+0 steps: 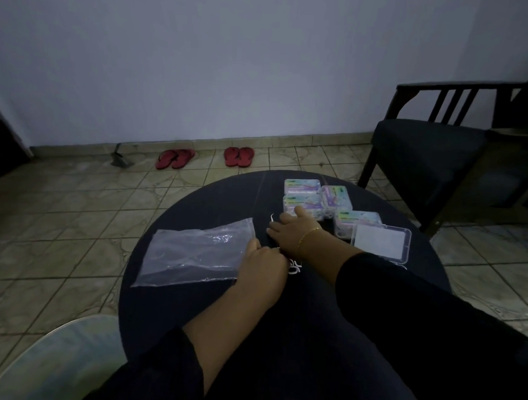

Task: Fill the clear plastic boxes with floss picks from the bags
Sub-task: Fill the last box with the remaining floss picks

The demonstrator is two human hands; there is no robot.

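Round dark counter [196, 203], dim light. Clear plastic bag [192, 251] lies flat on the left half, its far-left corner just past the counter's rim; it looks nearly empty. Left hand [262, 259] sits at the bag's right edge, fingers curled under; what they grip cannot be told. Right hand [291, 233] lies just beyond it near the counter's middle, fingers extended and resting flat, a single floss pick [272, 218] at its fingertips. A small cluster of white floss picks [295, 265] shows between the two wrists.

Four filled boxes [316, 198] crowd the far right sector, touching one another. An open clear plastic box [381, 241] sits beside them, close to the right rim.

Bare counter remains at the far left and all along the near edge under the forearms.
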